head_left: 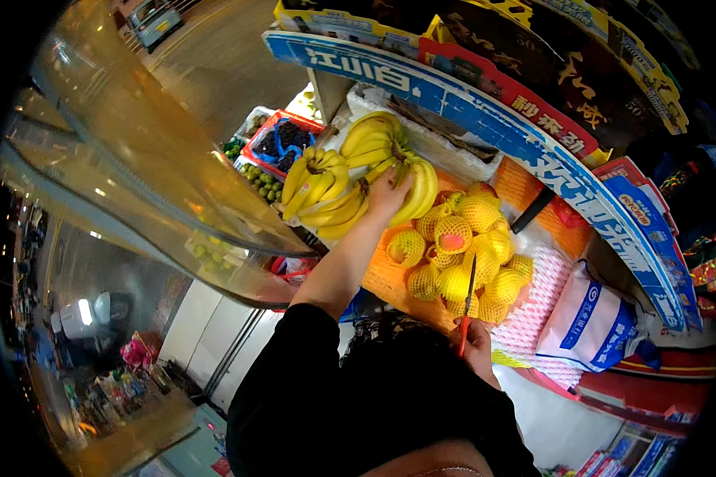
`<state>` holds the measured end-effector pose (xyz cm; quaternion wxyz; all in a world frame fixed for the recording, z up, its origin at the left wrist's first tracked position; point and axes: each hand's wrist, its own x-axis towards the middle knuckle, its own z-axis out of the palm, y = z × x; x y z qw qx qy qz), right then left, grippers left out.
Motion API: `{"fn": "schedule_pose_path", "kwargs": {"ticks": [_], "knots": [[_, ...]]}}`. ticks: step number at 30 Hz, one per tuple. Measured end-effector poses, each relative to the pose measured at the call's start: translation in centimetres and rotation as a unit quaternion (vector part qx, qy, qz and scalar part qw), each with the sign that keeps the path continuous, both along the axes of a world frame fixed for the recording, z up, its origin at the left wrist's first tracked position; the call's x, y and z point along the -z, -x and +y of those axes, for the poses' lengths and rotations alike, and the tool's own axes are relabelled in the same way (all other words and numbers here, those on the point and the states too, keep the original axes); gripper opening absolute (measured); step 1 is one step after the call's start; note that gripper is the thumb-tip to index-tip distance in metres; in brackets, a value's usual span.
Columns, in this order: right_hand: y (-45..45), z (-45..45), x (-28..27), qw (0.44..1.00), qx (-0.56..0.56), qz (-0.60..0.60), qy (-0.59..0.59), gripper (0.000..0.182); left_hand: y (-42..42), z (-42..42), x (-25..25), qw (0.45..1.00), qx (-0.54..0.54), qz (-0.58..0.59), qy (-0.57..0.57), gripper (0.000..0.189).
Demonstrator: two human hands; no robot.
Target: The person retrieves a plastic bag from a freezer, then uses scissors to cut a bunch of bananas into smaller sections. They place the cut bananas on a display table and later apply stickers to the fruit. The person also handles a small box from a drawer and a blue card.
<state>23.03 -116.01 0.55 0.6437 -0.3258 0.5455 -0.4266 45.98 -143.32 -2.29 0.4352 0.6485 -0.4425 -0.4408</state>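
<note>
My left hand [389, 194] reaches out to several bunches of yellow bananas [317, 182] and grips one bunch [420, 185] near its crown. Its fingertips are partly hidden by the fruit. Close to my body, my right hand [477, 346] holds a slim knife by its orange-red handle [463, 335]. The dark, narrow blade [471, 277] points away from me, in front of a heap of round fruits in yellow foam nets [489, 256]. One netted fruit [451, 234] shows a reddish skin.
A red crate [316, 124] with dark fruit and a batch of green fruit [262, 182] stand beyond the bananas. A white-and-blue bag [590, 325] lies right of pink-white foam netting [534, 310]. A long blue sign board [483, 128] edges the display. Clear plastic sheeting [155, 161] hangs at left.
</note>
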Motion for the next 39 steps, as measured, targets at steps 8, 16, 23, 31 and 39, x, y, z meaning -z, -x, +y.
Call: {"fn": "schedule_pose_path", "kwargs": {"ticks": [8, 16, 23, 31, 39], "knots": [[-0.1, 1.0, 0.3, 0.995, 0.095, 0.018, -0.033, 0.020, 1.7, -6.9, -0.7, 0.988, 0.024, -0.083, -0.130, 0.079], [0.2, 1.9, -0.4, 0.990, 0.136, 0.007, -0.026, 0.021, 0.2, -9.3, -1.3, 0.960, 0.047, -0.143, -0.236, 0.053], [2.2, 3.6, 0.4, 0.986, 0.162, -0.002, -0.038, 0.020, -1.4, -11.1, 3.5, 0.988, -0.005, -0.002, -0.154, 0.057], [2.4, 2.8, 0.1, 0.995, 0.103, 0.009, -0.014, 0.020, -0.5, -6.2, -5.0, 0.968, 0.046, 0.211, -0.124, 0.043], [4.7, 4.4, 1.2, 0.985, 0.167, -0.022, 0.032, 0.025, 0.6, 1.9, -12.0, 0.946, 0.197, 0.248, -0.076, 0.034]]}}
